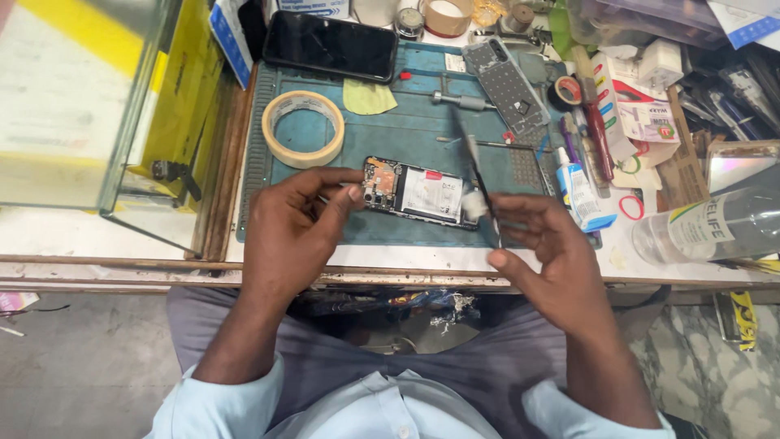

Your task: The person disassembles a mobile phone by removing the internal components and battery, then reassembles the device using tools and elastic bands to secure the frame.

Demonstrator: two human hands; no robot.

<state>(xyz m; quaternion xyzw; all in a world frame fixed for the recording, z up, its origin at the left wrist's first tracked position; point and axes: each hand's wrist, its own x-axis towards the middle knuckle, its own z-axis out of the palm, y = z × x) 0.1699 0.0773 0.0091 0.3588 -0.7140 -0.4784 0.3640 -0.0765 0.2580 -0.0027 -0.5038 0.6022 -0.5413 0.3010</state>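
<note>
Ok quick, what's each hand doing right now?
Left hand: fingertips pinching the end of the opened phone, steadying it on the mat.
Right hand: closed on thin tweezers, with a small white piece at the phone's other end.

A worn desk (97,236) with a wooden front edge fills the upper view. A glass case (89,106) with yellow panels stands at the desk's left end. Below the desk lies a grey concrete floor (81,366), patterned at right. Light is even.
</note>
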